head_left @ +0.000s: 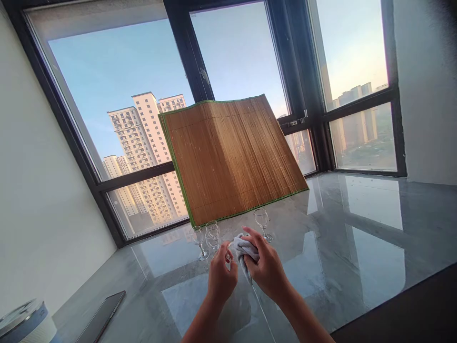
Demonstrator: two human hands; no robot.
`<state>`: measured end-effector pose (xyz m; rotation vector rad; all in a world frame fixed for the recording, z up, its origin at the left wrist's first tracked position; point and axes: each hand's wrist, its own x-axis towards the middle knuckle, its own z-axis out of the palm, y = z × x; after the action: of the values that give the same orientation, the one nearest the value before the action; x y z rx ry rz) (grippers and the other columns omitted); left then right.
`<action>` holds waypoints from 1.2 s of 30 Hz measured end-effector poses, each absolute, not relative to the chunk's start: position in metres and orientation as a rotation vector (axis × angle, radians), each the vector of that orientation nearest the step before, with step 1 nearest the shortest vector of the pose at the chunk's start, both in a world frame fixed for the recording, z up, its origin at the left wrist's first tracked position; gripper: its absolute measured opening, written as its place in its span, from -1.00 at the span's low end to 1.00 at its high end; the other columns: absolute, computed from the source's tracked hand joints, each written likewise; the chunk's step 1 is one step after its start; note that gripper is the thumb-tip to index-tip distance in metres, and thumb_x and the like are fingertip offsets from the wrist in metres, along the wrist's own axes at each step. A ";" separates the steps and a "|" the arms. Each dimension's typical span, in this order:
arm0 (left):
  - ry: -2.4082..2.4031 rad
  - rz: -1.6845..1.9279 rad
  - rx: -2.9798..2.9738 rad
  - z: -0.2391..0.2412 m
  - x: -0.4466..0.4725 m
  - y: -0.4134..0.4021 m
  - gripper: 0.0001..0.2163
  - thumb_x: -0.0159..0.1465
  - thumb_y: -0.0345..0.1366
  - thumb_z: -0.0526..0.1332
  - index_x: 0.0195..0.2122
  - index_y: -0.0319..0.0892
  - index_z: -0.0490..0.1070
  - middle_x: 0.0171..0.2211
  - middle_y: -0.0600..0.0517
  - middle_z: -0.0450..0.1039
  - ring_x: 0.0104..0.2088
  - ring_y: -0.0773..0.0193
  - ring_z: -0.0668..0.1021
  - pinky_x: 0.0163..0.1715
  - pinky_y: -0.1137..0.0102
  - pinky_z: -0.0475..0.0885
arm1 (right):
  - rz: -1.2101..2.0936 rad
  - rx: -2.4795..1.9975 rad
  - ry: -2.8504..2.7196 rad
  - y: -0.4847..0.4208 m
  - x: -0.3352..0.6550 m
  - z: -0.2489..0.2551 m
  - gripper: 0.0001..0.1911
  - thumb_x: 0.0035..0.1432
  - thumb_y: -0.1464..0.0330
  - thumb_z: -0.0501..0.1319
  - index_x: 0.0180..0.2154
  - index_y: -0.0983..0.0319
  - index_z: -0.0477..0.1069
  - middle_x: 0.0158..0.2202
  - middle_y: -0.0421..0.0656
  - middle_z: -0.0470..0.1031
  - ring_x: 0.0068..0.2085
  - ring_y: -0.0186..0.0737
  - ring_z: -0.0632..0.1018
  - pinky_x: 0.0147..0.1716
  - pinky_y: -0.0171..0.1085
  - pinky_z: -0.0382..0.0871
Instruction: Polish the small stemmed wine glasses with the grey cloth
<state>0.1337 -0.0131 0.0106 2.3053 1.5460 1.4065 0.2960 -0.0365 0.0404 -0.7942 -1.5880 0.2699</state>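
Note:
My right hand [266, 267] grips a bunched light grey cloth [243, 248], part of which hangs below the fingers. Close beside it, my left hand [222, 274] is closed around a small clear stemmed glass [228, 256]. Most of that glass is hidden by the fingers and the cloth, which is pressed against it. Beyond my left hand, more small stemmed glasses stand upright: one glass [197, 237] at the left and another glass [213, 232] next to it. A further stemmed glass [262, 219] stands behind my right hand.
A folded bamboo mat [232, 157] with green edging stands upright against the window behind the glasses. On the glossy grey counter [357, 276], a phone [102, 317] lies at the lower left, near a blue and white round container [30, 324]. A dark edge bounds the counter at lower right.

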 end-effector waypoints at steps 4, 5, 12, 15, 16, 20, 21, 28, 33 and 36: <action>1.468 1.339 2.424 0.012 0.134 -0.018 -0.57 0.11 -0.48 0.08 0.03 -0.10 0.31 -0.32 0.05 0.43 -0.33 0.22 0.48 -0.23 0.32 0.39 | 0.191 -0.869 -1.477 -0.029 0.301 0.037 -0.44 0.13 0.53 0.06 0.17 0.11 0.18 -0.03 -0.10 0.54 0.03 -0.12 0.52 0.05 -0.11 0.38; 1.447 1.336 2.434 0.012 0.135 -0.020 -0.56 0.09 -0.49 0.08 0.03 -0.09 0.31 -0.32 0.05 0.43 -0.32 0.22 0.49 -0.22 0.32 0.39 | 0.164 -0.892 -1.460 -0.028 0.303 0.036 -0.46 0.14 0.52 0.06 0.16 0.12 0.19 -0.02 -0.08 0.53 0.04 -0.10 0.51 0.06 -0.08 0.37; 1.501 1.452 2.334 0.011 0.139 -0.019 -0.59 0.09 -0.50 0.06 -0.02 -0.11 0.33 -0.36 0.07 0.42 -0.34 0.23 0.49 -0.27 0.37 0.37 | 0.207 -0.959 -1.490 -0.025 0.306 0.034 -0.40 0.07 0.56 0.05 0.16 0.12 0.20 -0.06 -0.12 0.55 0.02 -0.12 0.52 0.02 -0.14 0.36; 1.545 1.480 2.293 0.009 0.137 -0.016 -0.58 0.04 -0.53 0.05 -0.06 -0.10 0.32 -0.37 0.09 0.41 -0.36 0.24 0.48 -0.30 0.39 0.35 | 0.380 -0.924 -1.533 -0.029 0.299 0.035 -0.35 0.03 0.55 0.07 0.19 0.11 0.18 -0.13 -0.18 0.57 -0.12 -0.16 0.57 -0.08 -0.22 0.41; 1.547 1.477 2.291 0.009 0.136 -0.015 -0.57 0.03 -0.54 0.04 -0.07 -0.10 0.32 -0.37 0.09 0.41 -0.36 0.24 0.48 -0.30 0.39 0.35 | 0.453 -0.905 -1.537 -0.030 0.297 0.036 -0.35 0.03 0.54 0.07 0.19 0.11 0.18 -0.15 -0.20 0.58 -0.18 -0.19 0.58 -0.13 -0.24 0.42; 1.551 1.444 2.314 0.006 0.130 -0.012 -0.57 -0.01 -0.57 0.01 -0.10 -0.12 0.32 -0.35 0.07 0.41 -0.32 0.21 0.47 -0.27 0.36 0.35 | 0.739 -0.801 -1.555 -0.033 0.298 0.041 -0.40 0.11 0.47 0.08 0.21 0.15 0.14 -0.22 -0.22 0.60 -0.27 -0.24 0.58 -0.19 -0.27 0.42; 1.559 1.443 2.316 0.006 0.129 -0.011 -0.57 -0.01 -0.56 0.01 -0.11 -0.12 0.32 -0.34 0.06 0.41 -0.31 0.20 0.47 -0.26 0.35 0.35 | 0.796 -0.771 -1.574 -0.033 0.300 0.043 -0.40 0.14 0.45 0.07 0.22 0.16 0.12 -0.22 -0.21 0.59 -0.26 -0.24 0.58 -0.18 -0.27 0.42; 1.610 1.509 2.333 0.003 0.123 -0.007 -0.54 -0.07 -0.54 0.03 -0.11 -0.12 0.35 -0.35 0.04 0.43 -0.31 0.15 0.49 -0.25 0.31 0.35 | 0.807 -0.795 -1.794 -0.043 0.306 0.045 -0.13 0.00 0.45 0.24 0.33 0.12 0.00 -0.09 -0.15 0.56 -0.11 -0.17 0.55 -0.04 -0.20 0.35; 1.462 1.478 2.477 0.002 0.130 -0.013 -0.53 -0.10 -0.52 0.09 -0.12 -0.09 0.38 -0.23 -0.01 0.49 -0.20 0.10 0.51 -0.14 0.25 0.35 | 0.811 -0.842 -1.882 -0.045 0.297 0.039 -0.01 -0.14 0.47 0.27 0.35 0.15 -0.01 -0.08 -0.08 0.57 -0.12 -0.06 0.56 -0.09 -0.17 0.38; 1.412 1.437 2.499 0.002 0.134 -0.015 -0.50 -0.11 -0.53 0.10 -0.09 -0.09 0.37 -0.19 0.00 0.50 -0.19 0.12 0.51 -0.16 0.28 0.35 | 0.817 -0.846 -1.871 -0.044 0.294 0.037 -0.03 -0.13 0.50 0.21 0.35 0.18 -0.01 -0.04 -0.04 0.56 -0.11 -0.05 0.57 -0.08 -0.16 0.38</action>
<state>0.1335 -0.0150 0.0020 2.4987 1.4116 1.4374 0.2938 -0.0441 0.0369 -0.8456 -1.8713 0.8170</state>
